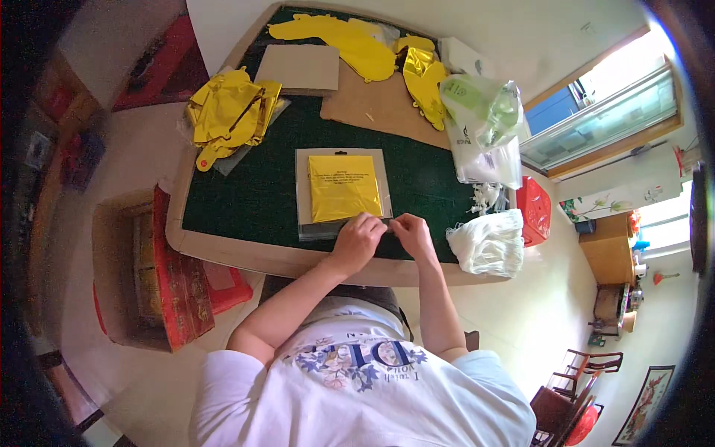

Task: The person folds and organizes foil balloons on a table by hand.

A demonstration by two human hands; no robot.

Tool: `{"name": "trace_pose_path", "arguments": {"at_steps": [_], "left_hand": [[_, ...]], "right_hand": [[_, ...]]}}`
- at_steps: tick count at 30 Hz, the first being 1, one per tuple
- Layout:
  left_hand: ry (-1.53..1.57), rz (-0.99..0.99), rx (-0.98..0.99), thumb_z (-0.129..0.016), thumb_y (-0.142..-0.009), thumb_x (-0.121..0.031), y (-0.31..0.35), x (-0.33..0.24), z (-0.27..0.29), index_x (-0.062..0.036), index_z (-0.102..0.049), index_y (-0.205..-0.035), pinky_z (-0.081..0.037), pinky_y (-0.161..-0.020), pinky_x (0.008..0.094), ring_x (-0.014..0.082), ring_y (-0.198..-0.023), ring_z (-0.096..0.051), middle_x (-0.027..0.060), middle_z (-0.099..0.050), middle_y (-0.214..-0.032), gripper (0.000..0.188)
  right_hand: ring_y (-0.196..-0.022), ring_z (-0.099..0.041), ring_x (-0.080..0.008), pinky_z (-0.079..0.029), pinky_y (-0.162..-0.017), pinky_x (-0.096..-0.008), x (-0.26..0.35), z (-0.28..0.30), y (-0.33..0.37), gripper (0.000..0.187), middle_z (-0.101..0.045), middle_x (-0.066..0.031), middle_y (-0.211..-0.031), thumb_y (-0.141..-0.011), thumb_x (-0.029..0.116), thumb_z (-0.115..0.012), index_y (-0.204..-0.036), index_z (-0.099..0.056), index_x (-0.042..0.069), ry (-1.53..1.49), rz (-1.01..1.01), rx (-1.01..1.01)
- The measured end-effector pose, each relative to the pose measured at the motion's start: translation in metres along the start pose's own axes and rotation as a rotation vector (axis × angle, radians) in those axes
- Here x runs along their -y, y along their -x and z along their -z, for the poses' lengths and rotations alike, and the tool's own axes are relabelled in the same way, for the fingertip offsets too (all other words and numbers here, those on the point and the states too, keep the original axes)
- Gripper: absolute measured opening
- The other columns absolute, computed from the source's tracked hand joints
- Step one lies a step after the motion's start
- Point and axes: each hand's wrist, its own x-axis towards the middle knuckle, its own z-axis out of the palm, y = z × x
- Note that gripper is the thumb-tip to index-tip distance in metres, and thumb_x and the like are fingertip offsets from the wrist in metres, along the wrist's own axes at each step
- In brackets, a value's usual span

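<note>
The green-topped bench [238,201] fills the middle of the frame, a yellow-foil packet [344,191] flat at its centre. Nearly square, with no clear long axis, the packet lies up and left of our fingers [377,226]. Our left hand [357,240], the nearer, overlaps its lower edge; our right hand [414,237] sits by its lower-right corner. Fingertips on both are pinched; we cannot tell on what.

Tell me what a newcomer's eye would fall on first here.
Probably the shiny gold foil packet near the middle of the dark green tabletop, with the left hand and right hand at its lower right. Next, the heap of gold foil pieces at the table's left edge. Then the white skein of string at the near right corner.
</note>
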Motion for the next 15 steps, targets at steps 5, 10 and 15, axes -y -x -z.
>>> {"name": "trace_pose_path", "arguments": {"at_steps": [5,10,15], "left_hand": [[0.004,-0.018,-0.014,-0.057,-0.079,-0.012,-0.018,-0.002,-0.007,-0.0080,-0.061,-0.080,-0.048,-0.079,0.0355,0.0232,-0.088,-0.057,0.0064,-0.060,-0.084,0.005],[-0.022,-0.013,0.025,-0.063,-0.076,-0.008,-0.023,-0.003,-0.011,-0.0061,-0.059,-0.081,-0.048,-0.078,0.0395,0.0267,-0.086,-0.057,0.0080,-0.059,-0.082,0.006],[-0.017,-0.029,0.001,-0.061,-0.077,-0.008,-0.024,-0.004,-0.016,-0.0058,-0.058,-0.081,-0.048,-0.077,0.0401,0.0276,-0.086,-0.057,0.0087,-0.058,-0.081,0.006]], "right_hand": [[-0.061,-0.055,-0.0063,-0.043,-0.053,-0.0228,0.009,0.003,0.005,0.019,-0.062,-0.0016,-0.067,-0.089,0.015,-0.060,-0.083,-0.066,-0.002,-0.272,-0.047,0.066],[-0.060,-0.055,-0.0064,-0.043,-0.053,-0.0235,0.003,0.006,0.003,0.021,-0.063,-0.0025,-0.066,-0.089,0.017,-0.060,-0.082,-0.067,-0.002,-0.395,-0.081,0.095],[-0.059,-0.052,-0.0062,-0.041,-0.051,-0.0242,-0.007,0.003,-0.003,0.021,-0.061,-0.0019,-0.065,-0.086,0.017,-0.060,-0.081,-0.066,-0.002,-0.265,-0.068,0.080]]}}
